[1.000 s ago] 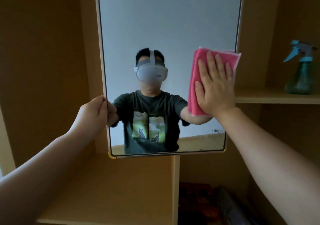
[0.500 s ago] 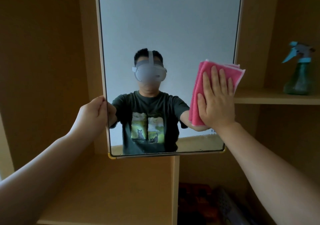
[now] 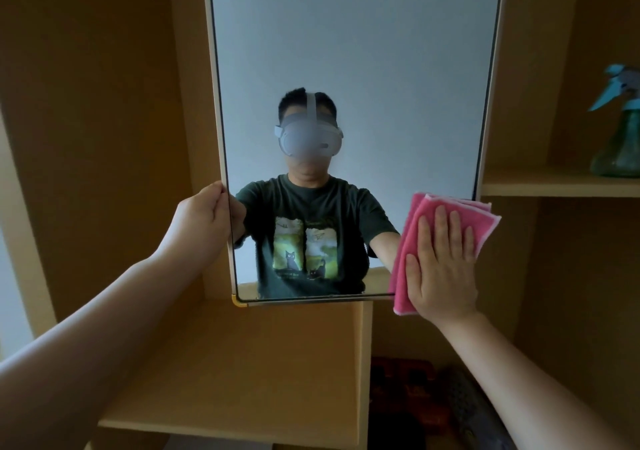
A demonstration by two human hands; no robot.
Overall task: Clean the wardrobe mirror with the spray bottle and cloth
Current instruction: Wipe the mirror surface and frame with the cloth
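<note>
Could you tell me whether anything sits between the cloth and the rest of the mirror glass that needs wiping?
Nothing visible does. The right hand presses the pink cloth flat on the mirror's lower right corner, and the glass above is bare. The left hand only grips the left edge.

A pale wooden wardrobe shelf [image 3: 540, 186] runs out to the right of the mirror, and on it, at the far right edge of view, stands a dark green translucent spray bottle with a light blue trigger head [image 3: 620, 138], upright and partly cut off by the frame. Below the mirror a broader light wooden shelf board [image 3: 242, 373] juts forward, ending at an upright wooden divider panel [image 3: 363, 363] on its right side.
</note>
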